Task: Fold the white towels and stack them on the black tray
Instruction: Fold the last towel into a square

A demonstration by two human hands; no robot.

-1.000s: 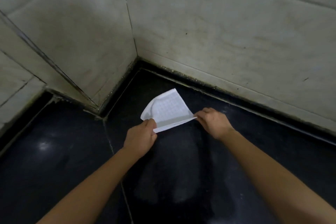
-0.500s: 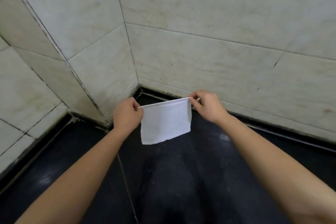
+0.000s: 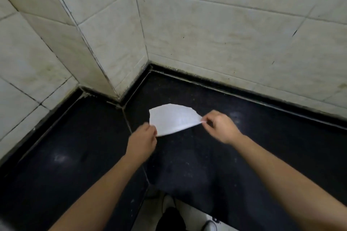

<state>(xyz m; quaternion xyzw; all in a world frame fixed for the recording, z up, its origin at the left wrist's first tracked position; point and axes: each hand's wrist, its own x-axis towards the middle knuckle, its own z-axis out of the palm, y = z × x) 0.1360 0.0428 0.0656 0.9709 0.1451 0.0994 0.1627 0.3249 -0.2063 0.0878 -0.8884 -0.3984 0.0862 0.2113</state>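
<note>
While the dark, glossy stone counter [image 3: 75,146] runs under the pale tiled wall [image 3: 47,52] on the left, we find the left hand [image 3: 142,140] just above it, its fingers curled and pinching the near left corner of the small white cloth towel [image 3: 172,119]. Between the two hands the towel is drawn taut along its near edge, and its far part fans out low over the counter; whether it touches the stone we cannot tell. On the right, the right hand [image 3: 221,127] pinches the other near corner between thumb and fingertips. We judge this to be the spreading of one towel for a fold. Next we need both corners lowered evenly so the cloth lies flat, then brought over to meet the far edge. No black tray shows, so stacking waits.
</note>
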